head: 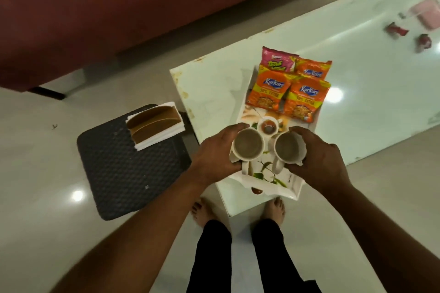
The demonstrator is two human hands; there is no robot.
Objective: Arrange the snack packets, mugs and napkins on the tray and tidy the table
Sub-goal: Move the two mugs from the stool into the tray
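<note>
A white printed tray point(289, 185) lies on the near end of the white table point(214, 93). Several snack packets fill its far half: a pink one point(276, 60) and orange Kurkure packets point(269, 89) point(306, 100) point(313, 70). Two white mugs stand on its near half. My left hand point(214, 157) grips the left mug point(247, 146) from its left side, and my right hand point(319, 159) grips the right mug point(288, 147) from its right. Both handles point toward me. White napkin edges show under the mugs.
A dark stool point(123, 173) to the left carries a napkin holder point(154, 125) with white napkins. Red wrappers point(396, 30) point(423, 41) and a pink object point(426, 10) lie at the table's far right. A maroon sofa point(119, 7) stands behind. My bare feet are below the table's edge.
</note>
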